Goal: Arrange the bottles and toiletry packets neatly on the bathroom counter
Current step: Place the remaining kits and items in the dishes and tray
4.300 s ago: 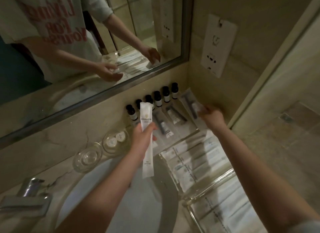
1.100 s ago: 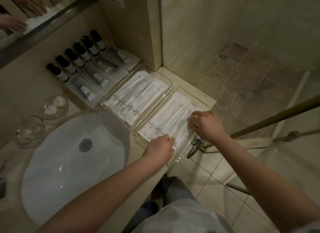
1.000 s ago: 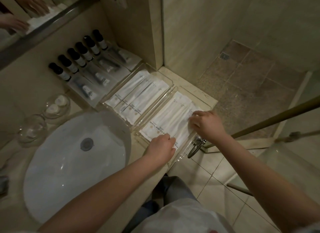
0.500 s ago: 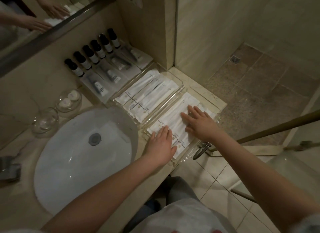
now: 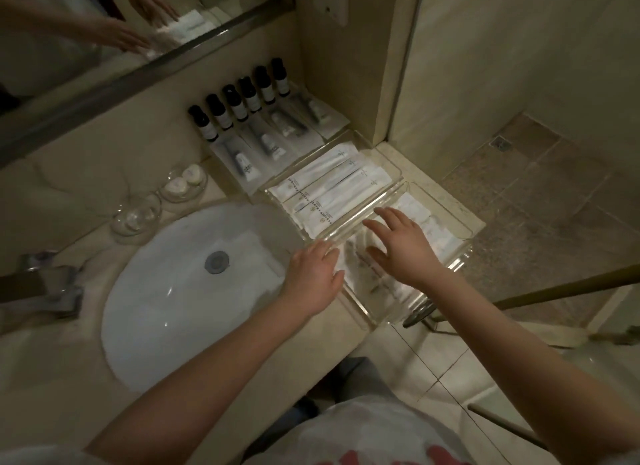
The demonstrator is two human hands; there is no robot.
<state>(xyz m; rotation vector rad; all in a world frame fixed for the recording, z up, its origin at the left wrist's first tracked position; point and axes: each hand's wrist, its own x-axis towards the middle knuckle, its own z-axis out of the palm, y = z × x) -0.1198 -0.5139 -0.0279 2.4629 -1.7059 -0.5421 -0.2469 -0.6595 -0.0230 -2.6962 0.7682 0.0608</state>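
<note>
A second ago both hands had curled fingers working at the packets (image 5: 426,222) in the near tray (image 5: 475,232). Half a second ago they lay flat on them. Now the right hand (image 5: 403,248) has shifted toward the tray's left half, its fingers (image 5: 379,227) wide apart and straight, gripping nothing. A shadow shows beneath it, and whether it touches the packets cannot be told. The left hand (image 5: 313,274) has stayed at the tray's sink-side end, fingers relaxed and close together, tips at the packets' ends, holding nothing. The packets under the hands are blurred; those past the right hand lie flat in the tray as before.

Nothing else has moved. The far tray (image 5: 398,174) keeps its three white packets (image 5: 330,191) side by side, touching the near tray. Six bottles (image 5: 242,101) stand upright in a row along the wall, with the clear packets (image 5: 272,142) lying just in front of them. Two glass dishes (image 5: 183,187) sit on the table (image 5: 48,371) between bottles and tap (image 5: 43,286), beside the sink (image 5: 166,312). The mirror (image 5: 86,49) now shows both hands spread.
</note>
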